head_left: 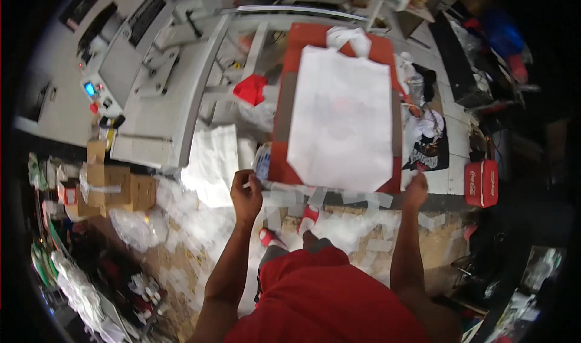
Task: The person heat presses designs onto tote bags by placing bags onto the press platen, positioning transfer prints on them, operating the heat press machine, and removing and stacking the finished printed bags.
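Note:
A white fabric bag (342, 119) lies flat, its handle end (349, 39) at the far side, on a red-brown board (284, 167). My left hand (246, 195) is just off the board's near left corner, with fingers curled and the thumb apart, and nothing shows in it. Beyond the near right corner is my right hand (415, 190), blurred, with its fingers hard to make out. Neither hand visibly touches the bag. Left of the board hangs a pile of white sheets or bags (212, 164), close to my left hand.
A grey machine (127, 71) with a lit blue screen stands at left. Cardboard boxes (109, 186) and a clear plastic bag (139, 228) are below it. Right of the board are a black printed cloth (430, 152) and a red cooler box (481, 183). White scraps litter the floor.

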`<state>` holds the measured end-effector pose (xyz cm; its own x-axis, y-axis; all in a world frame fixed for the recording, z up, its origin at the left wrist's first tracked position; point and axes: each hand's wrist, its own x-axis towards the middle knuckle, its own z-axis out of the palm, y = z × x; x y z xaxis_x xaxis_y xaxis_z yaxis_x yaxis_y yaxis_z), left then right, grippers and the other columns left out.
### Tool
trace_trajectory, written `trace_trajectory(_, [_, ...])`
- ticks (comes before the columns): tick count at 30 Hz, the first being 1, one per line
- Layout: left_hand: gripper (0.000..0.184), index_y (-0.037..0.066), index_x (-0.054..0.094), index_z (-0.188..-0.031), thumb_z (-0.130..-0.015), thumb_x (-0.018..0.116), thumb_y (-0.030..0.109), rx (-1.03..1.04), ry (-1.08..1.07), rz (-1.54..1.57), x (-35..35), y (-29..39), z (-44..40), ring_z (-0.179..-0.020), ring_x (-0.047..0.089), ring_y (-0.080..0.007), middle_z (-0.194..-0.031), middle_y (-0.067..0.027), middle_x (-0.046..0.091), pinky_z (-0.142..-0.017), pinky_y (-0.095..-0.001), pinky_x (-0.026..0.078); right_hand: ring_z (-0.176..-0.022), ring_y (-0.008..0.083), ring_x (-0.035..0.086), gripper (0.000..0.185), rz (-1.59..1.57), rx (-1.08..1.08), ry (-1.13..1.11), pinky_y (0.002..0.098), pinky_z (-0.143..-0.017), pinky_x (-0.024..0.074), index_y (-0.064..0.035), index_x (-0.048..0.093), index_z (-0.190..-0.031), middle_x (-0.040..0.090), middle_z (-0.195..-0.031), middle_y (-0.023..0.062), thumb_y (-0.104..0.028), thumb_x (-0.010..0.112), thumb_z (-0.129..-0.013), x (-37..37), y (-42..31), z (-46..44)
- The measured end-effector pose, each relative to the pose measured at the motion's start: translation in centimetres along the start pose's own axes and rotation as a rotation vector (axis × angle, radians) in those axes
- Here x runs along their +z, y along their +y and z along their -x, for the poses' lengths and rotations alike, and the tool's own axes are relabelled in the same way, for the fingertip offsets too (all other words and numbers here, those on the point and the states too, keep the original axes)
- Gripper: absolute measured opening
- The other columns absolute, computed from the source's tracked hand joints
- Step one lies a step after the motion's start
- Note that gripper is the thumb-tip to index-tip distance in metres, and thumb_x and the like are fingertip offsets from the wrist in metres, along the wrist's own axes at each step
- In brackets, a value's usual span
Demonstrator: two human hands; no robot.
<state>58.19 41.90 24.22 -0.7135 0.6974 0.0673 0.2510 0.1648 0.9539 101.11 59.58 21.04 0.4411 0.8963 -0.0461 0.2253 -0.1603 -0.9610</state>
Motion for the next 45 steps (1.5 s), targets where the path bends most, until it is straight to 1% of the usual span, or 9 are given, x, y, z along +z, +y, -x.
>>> trace_trajectory(6, [0.009, 0.0, 0.055, -0.096, -0.088, 0.055, 0.002, -0.156, -0.018, -0.512, -13.8, -15.9, 14.0, -0.077, 0.064, -0.0336, -0.086, -0.0187, 0.062, -0.067, -0.0393, 0.053, -0.086, 0.0336, 0.064, 0.029, 0.182, 0.28, -0.286, 0.0434, -0.076, 0.0519, -0.0013, 0.059, -0.106, 0.066, -0.088, 0.0148, -0.024, 0.056, -0.088, 2.4, 29.5, 8.5])
trace_trajectory(8, [0.009, 0.0, 0.053, -0.096, -0.087, 0.055, 0.002, -0.234, -0.117, -0.571, -17.9, -20.1, 20.5, -0.076, 0.064, -0.0345, -0.085, -0.0186, 0.061, -0.067, -0.0403, 0.053, -0.09, 0.0362, 0.064, 0.021, 0.853, -0.652, -0.525, 0.0454, -0.082, 0.0491, -0.0025, 0.061, -0.1, 0.066, -0.099, 0.0206, -0.02, 0.055, -0.09, 10.6, 24.4, 13.0])
trace_trajectory(9, [0.01, 0.001, 0.054, -0.096, -0.087, 0.055, 0.004, -0.348, -0.133, -0.578, -19.4, -21.4, 23.3, -0.075, 0.064, -0.0353, -0.085, -0.019, 0.062, -0.067, -0.0411, 0.053, -0.1, 0.0386, 0.061, 0.024, 0.86, -0.3, -0.607, 0.0474, -0.088, 0.0461, -0.0015, 0.063, -0.101, 0.065, -0.108, 0.0214, -0.021, 0.06, -0.088, 15.3, 19.9, 14.8])
trace_trajectory(12, [0.014, 0.003, 0.056, -0.093, -0.085, 0.058, 0.013, -0.426, -0.264, -0.77, -24.6, -26.5, 33.2, -0.074, 0.064, -0.0366, -0.083, -0.0194, 0.064, -0.067, -0.045, 0.053, -0.109, 0.0397, 0.058, 0.04, 0.608, -1.085, -0.651, 0.0468, -0.094, 0.0441, -0.0009, 0.063, -0.112, 0.062, -0.116, 0.0218, -0.025, 0.069, -0.08, 25.2, 20.2, 17.1])
trace_trajectory(15, [0.019, 0.005, 0.062, -0.093, -0.085, 0.06, 0.021, -0.905, -0.433, -0.683, -27.5, -27.1, 38.5, -0.083, 0.067, -0.036, -0.088, -0.0194, 0.068, -0.075, -0.0441, 0.053, -0.112, 0.0368, 0.057, 0.055, 0.846, -1.038, -0.401, 0.0452, -0.097, 0.0427, -0.0003, 0.06, -0.118, 0.061, -0.119, 0.0209, -0.035, 0.075, -0.078, 30.4, 19.0, 18.4])
trace_trajectory(22, [0.029, 0.003, 0.063, -0.1, -0.087, 0.057, 0.028, -1.071, -0.491, -0.602, -27.5, -25.5, 37.5, -0.092, 0.067, -0.0334, -0.094, -0.0189, 0.069, -0.081, -0.043, 0.053, -0.112, 0.032, 0.058, 0.062, 0.976, -0.578, -0.962, 0.0437, -0.097, 0.0435, -0.0014, 0.059, -0.119, 0.061, -0.12, 0.0178, -0.043, 0.076, -0.076, 26.6, 18.9, 13.1])
trace_trajectory(34, [0.027, 0.002, 0.061, -0.108, -0.083, 0.065, 0.009, -0.204, -0.351, -0.249, -12.8, -19.1, 14.9, -0.098, 0.062, -0.0388, -0.104, -0.02, 0.065, -0.084, -0.0415, 0.051, -0.09, 0.0376, 0.062, 0.026, 0.833, -0.971, -0.697, 0.0447, -0.079, 0.0485, -0.0076, 0.062, -0.095, 0.066, -0.096, 0.0142, -0.022, 0.073, -0.076, 20.0, 12.0, 19.5])
trace_trajectory(38, [0.028, 0.003, 0.061, -0.116, -0.088, 0.063, 0.005, -0.186, -0.309, 0.009, -6.4, -10.4, 7.4, -0.088, 0.069, -0.024, -0.105, -0.014, 0.066, -0.071, -0.0324, 0.058, -0.088, 0.0334, 0.064, 0.025, 0.559, -0.197, -0.733, 0.0433, -0.079, 0.0489, -0.0047, 0.059, -0.1, 0.066, -0.092, 0.0129, -0.013, 0.07, -0.079, 11.6, 6.7, 19.1])
trace_trajectory(45, [0.027, 0.005, 0.064, -0.114, -0.088, 0.067, 0.01, 0.152, -0.204, -0.157, 1.6, -2.3, -0.6, -0.079, 0.068, -0.0202, -0.092, -0.0128, 0.066, -0.065, -0.0306, 0.057, -0.066, 0.011, 0.057, 0.053, 0.218, 0.017, -0.584, 0.0276, -0.063, 0.0479, 0.001, 0.042, -0.133, 0.064, -0.076, 0.008, -0.008, 0.061, -0.085, -2.3, 6.0, 10.3])
